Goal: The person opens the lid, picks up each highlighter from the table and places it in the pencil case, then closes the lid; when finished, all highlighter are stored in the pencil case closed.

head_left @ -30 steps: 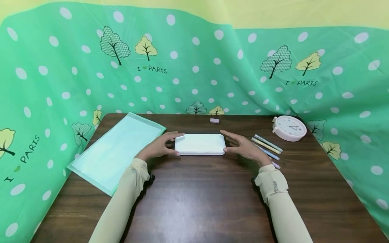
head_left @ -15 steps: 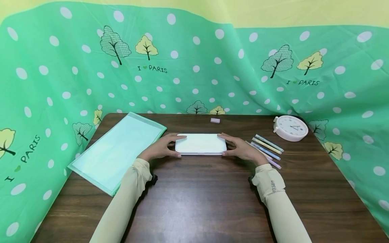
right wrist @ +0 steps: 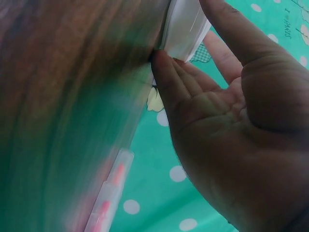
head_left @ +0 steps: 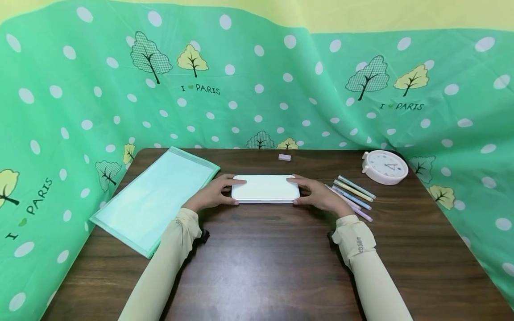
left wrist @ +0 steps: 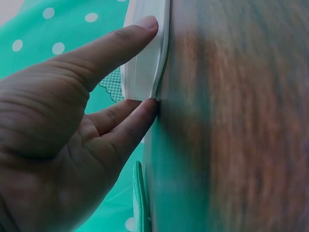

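A flat white pencil case with rounded corners lies lengthwise across the table, in the middle of the head view. My left hand grips its left end, thumb along the near side and fingers at the end and over the top. At the opposite end my right hand holds it the same way. In the left wrist view, the thumb lies on the case's side wall, and fingertips meet its lower corner. The right wrist view shows fingers at the other end of the case.
A pale green mesh pouch lies to the left. Several pens are spread just right of my right hand, and a white round clock stands at the back right. A small pink eraser lies near the table's far edge.
My right hand has moved left onto the pencil case's right end, its fingers settling over the top. My left hand has shifted slightly inward on its end. The case stays in place.
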A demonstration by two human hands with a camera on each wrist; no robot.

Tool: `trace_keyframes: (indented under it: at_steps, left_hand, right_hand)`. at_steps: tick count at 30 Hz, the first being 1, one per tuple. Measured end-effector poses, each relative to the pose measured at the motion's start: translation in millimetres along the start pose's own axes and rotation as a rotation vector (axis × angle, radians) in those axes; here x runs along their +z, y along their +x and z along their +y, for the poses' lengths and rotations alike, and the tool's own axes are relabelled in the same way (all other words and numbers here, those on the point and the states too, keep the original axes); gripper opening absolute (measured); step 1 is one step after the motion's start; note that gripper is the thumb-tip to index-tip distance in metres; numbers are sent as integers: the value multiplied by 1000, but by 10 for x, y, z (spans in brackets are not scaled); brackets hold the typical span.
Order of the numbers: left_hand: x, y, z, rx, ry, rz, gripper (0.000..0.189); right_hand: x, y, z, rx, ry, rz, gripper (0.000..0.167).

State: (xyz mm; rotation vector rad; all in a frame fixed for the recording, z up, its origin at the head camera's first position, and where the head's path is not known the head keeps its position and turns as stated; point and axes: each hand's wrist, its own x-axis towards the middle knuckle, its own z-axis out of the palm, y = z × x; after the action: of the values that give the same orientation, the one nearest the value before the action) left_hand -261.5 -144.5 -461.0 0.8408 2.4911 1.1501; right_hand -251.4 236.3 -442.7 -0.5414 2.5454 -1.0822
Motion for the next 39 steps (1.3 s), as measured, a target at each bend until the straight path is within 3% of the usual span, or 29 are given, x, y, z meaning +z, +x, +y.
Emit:
trace_keyframes:
  at_steps: [12,23,39]
  left_hand:
    - [12,9,34,-32,15,1,68]
    - [24,-9,64,-17,105,32,68]
    - [36,3,43,-11,64,36,68]
  right_hand:
    - [-7,6,22,-10,-89,24,72]
    - [-7,24,43,-3,-131,39,75]
    - [-18,52,51,-35,-196,62,77]
